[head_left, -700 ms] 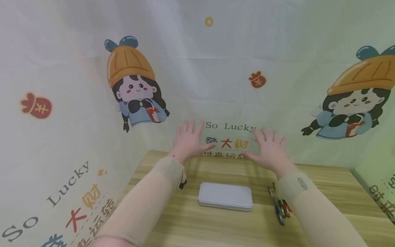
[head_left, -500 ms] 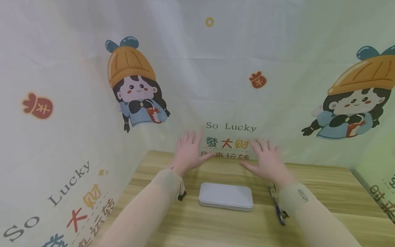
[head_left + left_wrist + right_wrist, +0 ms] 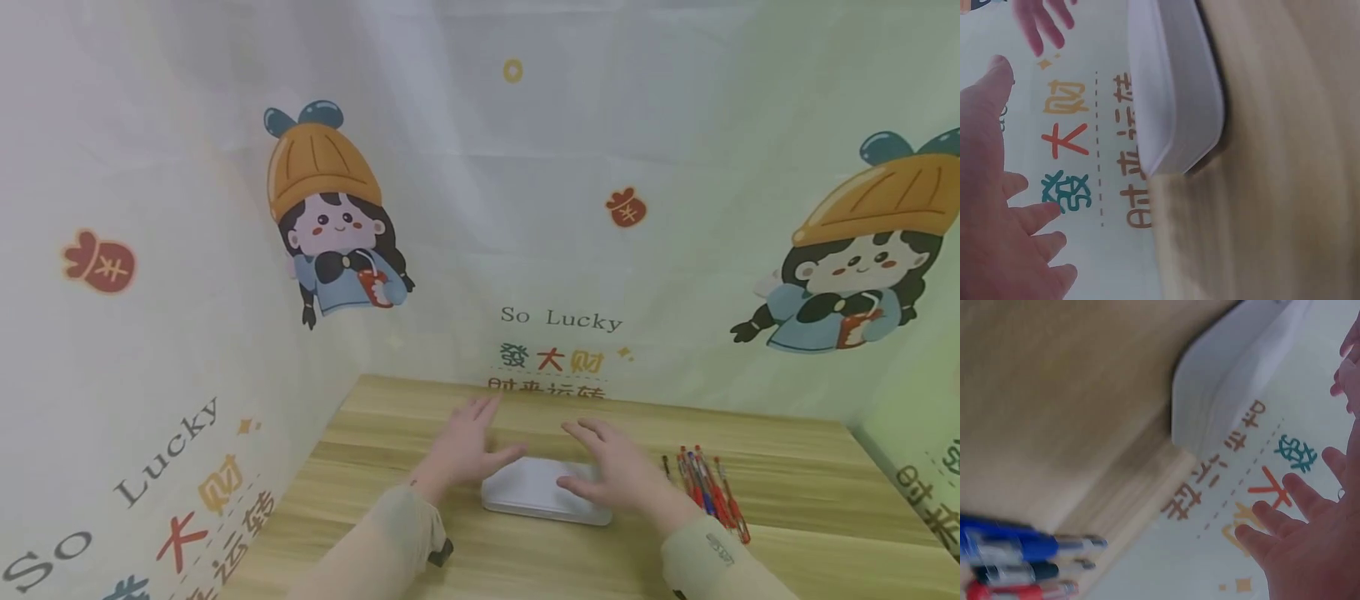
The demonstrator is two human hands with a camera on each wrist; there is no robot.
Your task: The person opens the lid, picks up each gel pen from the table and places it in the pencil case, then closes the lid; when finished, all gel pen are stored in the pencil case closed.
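A pale, flat case with rounded corners lies on the wooden table in the head view. My left hand hovers at its left end, fingers spread and thumb reaching toward the case. My right hand hangs over its right end and hides part of that side. Both hands hold nothing. In the left wrist view the case stands apart from the spread left fingers. The right wrist view has the right hand with straight fingers, away from the case.
Several pens with red, blue and black parts lie to the right of the case. The wooden table ends at a printed cloth backdrop behind and at both sides.
Both hands have come down and back from before the backdrop to the case. The right forearm has moved off the pens, so more of them show. The case stays in place.
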